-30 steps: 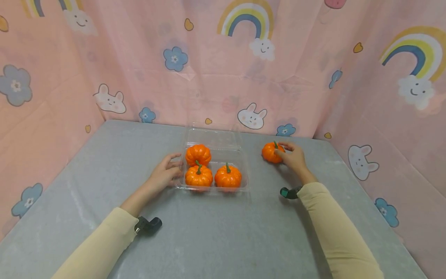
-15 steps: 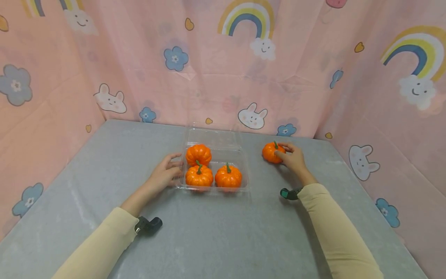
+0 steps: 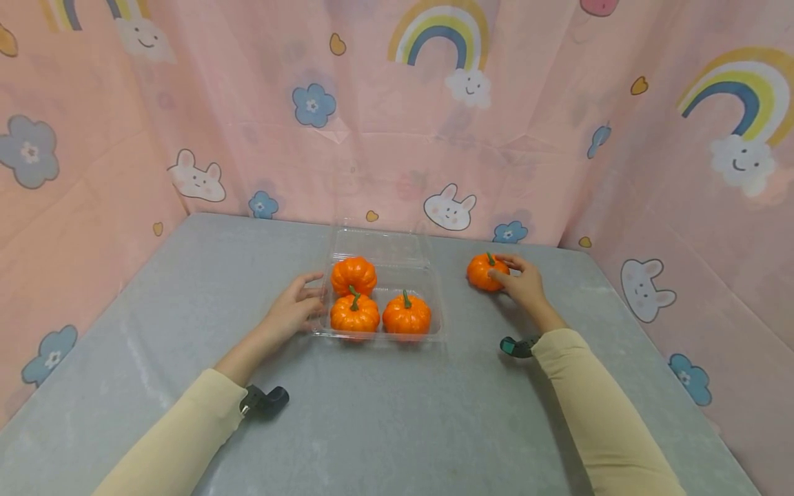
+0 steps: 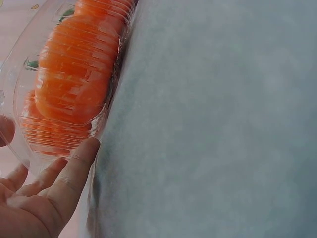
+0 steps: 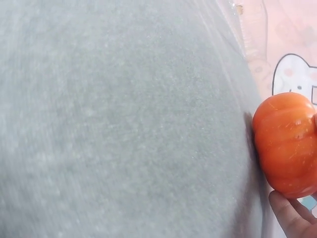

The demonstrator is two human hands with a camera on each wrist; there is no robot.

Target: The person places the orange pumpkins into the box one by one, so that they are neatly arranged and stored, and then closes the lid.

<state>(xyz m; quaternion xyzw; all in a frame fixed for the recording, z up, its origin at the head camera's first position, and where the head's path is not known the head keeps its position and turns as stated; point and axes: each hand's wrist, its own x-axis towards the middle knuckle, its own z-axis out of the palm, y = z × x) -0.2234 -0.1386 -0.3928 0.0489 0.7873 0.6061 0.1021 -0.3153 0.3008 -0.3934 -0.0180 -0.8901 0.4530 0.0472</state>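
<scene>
A clear plastic clamshell box (image 3: 437, 303) lies with its lid raised at the back of the table. Inside sit three small orange pumpkins: two on the left, one behind the other, and one front right (image 3: 406, 315). My left hand (image 3: 294, 306) rests its outstretched fingers against the box's left side; the left wrist view shows fingertips (image 4: 89, 146) at the ribbed plastic wall. Right of the box, my right hand (image 3: 522, 281) holds another orange pumpkin (image 3: 484, 273) with a green stem, thumb in front and fingers behind. The right wrist view shows this pumpkin close over the grey surface.
A grey table (image 3: 384, 420) carries everything. Pink printed curtains (image 3: 372, 165) enclose its back and both sides, close behind the raised lid (image 3: 380, 244). Dark wrist devices (image 3: 265, 401) project from both cream sleeves.
</scene>
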